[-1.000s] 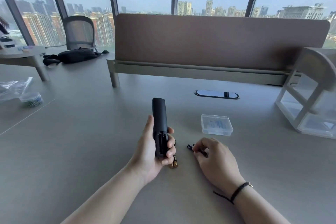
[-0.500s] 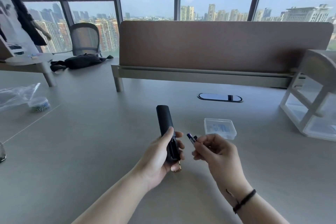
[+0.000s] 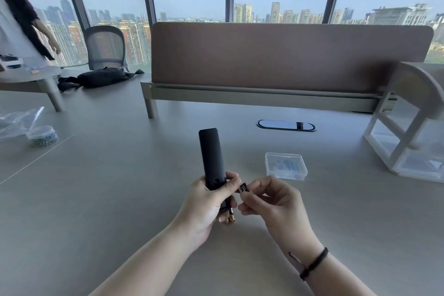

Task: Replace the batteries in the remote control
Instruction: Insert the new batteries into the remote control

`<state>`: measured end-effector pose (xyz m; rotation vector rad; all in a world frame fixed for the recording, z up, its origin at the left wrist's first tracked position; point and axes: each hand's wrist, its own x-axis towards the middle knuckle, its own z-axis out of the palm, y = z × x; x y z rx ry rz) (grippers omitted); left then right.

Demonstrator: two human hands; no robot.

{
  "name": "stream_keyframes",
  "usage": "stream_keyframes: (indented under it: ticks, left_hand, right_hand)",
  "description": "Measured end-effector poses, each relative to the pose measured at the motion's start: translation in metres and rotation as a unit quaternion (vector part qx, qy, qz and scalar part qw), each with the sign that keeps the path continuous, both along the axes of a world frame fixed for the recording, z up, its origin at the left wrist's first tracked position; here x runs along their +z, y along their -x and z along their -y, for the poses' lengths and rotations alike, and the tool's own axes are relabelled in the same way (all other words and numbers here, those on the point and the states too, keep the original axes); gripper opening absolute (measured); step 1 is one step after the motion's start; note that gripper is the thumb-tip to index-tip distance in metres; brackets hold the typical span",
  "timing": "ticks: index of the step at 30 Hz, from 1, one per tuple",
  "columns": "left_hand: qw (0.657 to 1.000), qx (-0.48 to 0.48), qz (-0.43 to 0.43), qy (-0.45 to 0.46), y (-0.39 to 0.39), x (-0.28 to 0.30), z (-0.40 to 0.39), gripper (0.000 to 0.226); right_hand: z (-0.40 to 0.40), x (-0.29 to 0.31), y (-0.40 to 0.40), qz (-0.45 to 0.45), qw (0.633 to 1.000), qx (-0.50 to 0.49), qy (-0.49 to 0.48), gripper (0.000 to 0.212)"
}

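- Gripping the black remote control (image 3: pixel 212 158) in your left hand (image 3: pixel 206 206), you are holding it upright above the desk (image 3: pixel 96 199).
- Your right hand (image 3: pixel 274 202) is pinching a small dark battery (image 3: pixel 243 187) just right of the remote control.
- A clear plastic box (image 3: pixel 286 166) is lying further right of the remote control.

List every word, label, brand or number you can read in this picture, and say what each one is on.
No text can be read.
clear plastic box: blue print shows on a label inside, too blurred to read.
remote control: plain black back, no marking visible.
battery in the right hand: dark wrapper, any print too small to read.
round container: no legible label.
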<state>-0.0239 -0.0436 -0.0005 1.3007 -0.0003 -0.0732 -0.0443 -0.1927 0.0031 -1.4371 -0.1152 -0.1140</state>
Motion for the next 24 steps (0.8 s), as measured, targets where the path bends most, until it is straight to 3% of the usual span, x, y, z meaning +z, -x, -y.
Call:
stream_keyframes:
  ticks: [6,12,18,20,24]
  left_hand:
    - [1.0,0.002,0.013,0.005,-0.0012,-0.0008,-0.002,0.017]
    - [0.999,-0.014,-0.014,0.026,-0.001,0.0012,-0.0026,0.01]
    - [0.997,-0.052,-0.046,0.028,0.0022,0.0009,0.0003,0.018]
    - [0.997,-0.062,-0.048,0.024,0.0028,0.0006,0.0013,0.016]
    - [0.995,-0.084,-0.048,0.01,0.0039,-0.0005,0.0014,0.019]
  right_hand:
    - [-0.0012,0.0003,0.0001,-0.053,0.995,0.027,-0.079,0.018]
    - [-0.0018,-0.006,-0.0058,-0.096,0.993,0.027,-0.056,0.034]
    - [-0.0051,-0.0009,-0.0022,-0.128,0.99,0.03,-0.045,0.022]
    - [-0.004,-0.0001,-0.0012,-0.115,0.992,0.04,-0.018,0.01]
    - [-0.004,-0.0025,0.0008,-0.047,0.991,0.024,0.123,0.015]
